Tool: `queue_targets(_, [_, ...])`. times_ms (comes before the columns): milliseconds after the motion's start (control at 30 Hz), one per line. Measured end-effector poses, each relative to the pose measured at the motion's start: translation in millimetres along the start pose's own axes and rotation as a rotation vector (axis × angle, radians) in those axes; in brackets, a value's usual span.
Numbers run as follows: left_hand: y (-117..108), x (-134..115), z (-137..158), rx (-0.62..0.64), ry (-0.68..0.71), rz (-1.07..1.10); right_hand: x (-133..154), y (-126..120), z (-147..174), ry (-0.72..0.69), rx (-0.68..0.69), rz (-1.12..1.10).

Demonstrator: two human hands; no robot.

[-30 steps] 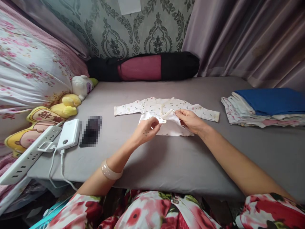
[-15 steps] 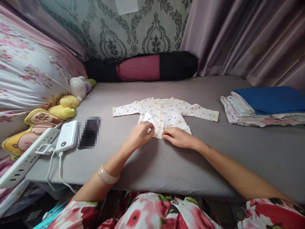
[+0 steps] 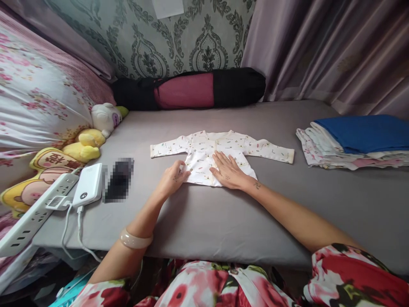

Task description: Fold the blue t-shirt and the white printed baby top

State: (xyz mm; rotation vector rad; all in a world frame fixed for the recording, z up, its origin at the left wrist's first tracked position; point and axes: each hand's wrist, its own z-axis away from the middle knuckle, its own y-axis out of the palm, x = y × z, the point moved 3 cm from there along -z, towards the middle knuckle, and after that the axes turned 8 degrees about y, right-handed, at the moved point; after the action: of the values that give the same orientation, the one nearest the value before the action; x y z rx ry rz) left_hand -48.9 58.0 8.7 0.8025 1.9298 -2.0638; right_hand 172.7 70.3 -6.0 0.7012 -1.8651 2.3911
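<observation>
One shirt [image 3: 203, 155] is lying sleeves-out on the grey sheet [image 3: 204, 226]. Right hand [image 3: 229, 171] is resting flat, fingers spread, on its front; left hand [image 3: 173, 175] is curling at its side edge, grip unclear from here. Smoothing well means keeping that edge steady.

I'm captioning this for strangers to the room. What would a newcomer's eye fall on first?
Probably the small white printed shirt, sleeves spread wide mid-picture on the gray surface, with the right hand flat on its front and the left hand at its side edge. Next, perhaps, the bright blue cloth topping the folded stack at right, and the long black-and-maroon bundle along the back.
</observation>
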Motion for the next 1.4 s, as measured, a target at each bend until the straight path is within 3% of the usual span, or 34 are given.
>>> queue_targets(133, [-7,9,2,0.083,0.003,0.041,-4,6,1,-0.023,-0.072,0.074])
queue_targets(267, [-12,8,-2,0.169,0.037,-0.056,-5,2,3,-0.026,-0.044,0.060])
queue_targets(400, [-9,-25,-14,0.029,0.271,-0.151,-4,-9,-1,-0.047,0.047,-0.046])
queue_targets(533, [14,-66,-30,0.013,0.409,-0.112,-19,-24,-17,0.004,-0.077,-0.007])
queue_targets(700, [44,-98,-48,0.080,0.523,-0.087,-78,-59,-47,0.169,-0.268,-0.091])
queue_targets(767, [54,-105,-55,0.097,0.534,-0.121,-104,-73,-57,0.309,-0.328,-0.121])
queue_targets(867, [68,-110,-61,0.092,0.512,-0.181,-123,-81,-73,0.376,-0.349,-0.105])
queue_targets(1000, [82,-111,-59,0.028,0.510,-0.199,-119,-76,-98,0.357,-0.312,-0.060])
queue_targets(1167, [94,-108,-52,0.009,0.494,-0.226,-111,-71,-118,0.435,-0.312,0.012])
queue_targets(1400, [98,-108,-50,0.040,0.445,-0.348,-113,-66,-121,0.250,-0.350,0.083])
